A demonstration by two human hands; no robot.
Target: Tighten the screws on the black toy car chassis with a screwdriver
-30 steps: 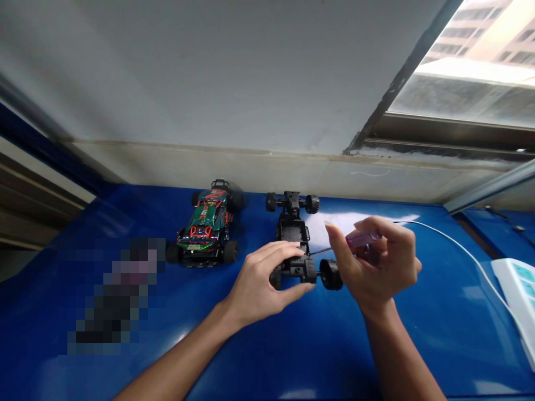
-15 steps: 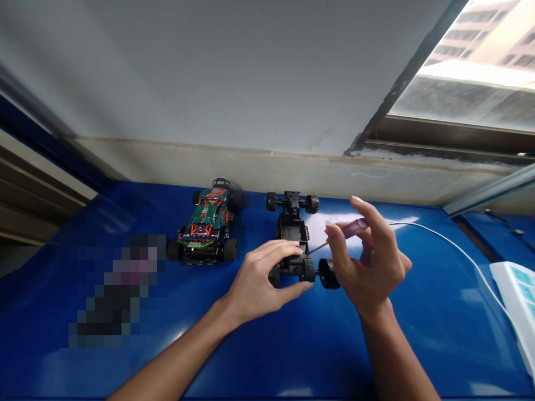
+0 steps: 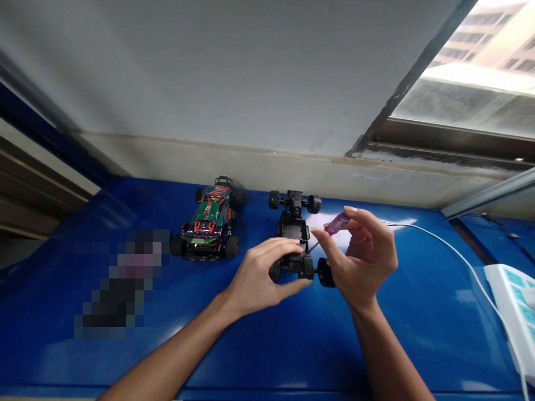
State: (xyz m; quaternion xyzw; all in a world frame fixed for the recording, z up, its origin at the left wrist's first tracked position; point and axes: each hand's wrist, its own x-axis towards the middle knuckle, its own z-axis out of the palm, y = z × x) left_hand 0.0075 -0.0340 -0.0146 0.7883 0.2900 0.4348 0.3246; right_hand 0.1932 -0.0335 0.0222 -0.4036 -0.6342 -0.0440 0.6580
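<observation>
Two model cars are present on the blue table (image 3: 259, 356): one bare black chassis (image 3: 293, 245) and one complete car with a green and red body shell (image 3: 210, 225). One screwdriver (image 3: 330, 229), one white cable (image 3: 443, 245) and one white power strip (image 3: 512, 301) are also in view. A pixelated patch lies well to the left of the chassis.

The chassis is the landmark. It has no body shell; its open black frame and compartment are exposed. Three black wheels are visible: two at the far axle and one at the near right; the near left corner is covered by the left hand (image 3: 261, 281). The chassis lies lengthwise, pointing toward the wall, near the table's far edge.

The left hand is clamped on the near end of the chassis, fingers over the top, thumb at the near side. The right hand (image 3: 361, 256) is just right of the chassis, thumb and fingers pinched on the purple translucent screwdriver handle; the thin shaft slants down to the chassis frame.

The complete car stands just left of the chassis. The cable and power strip lie well to the right
</observation>
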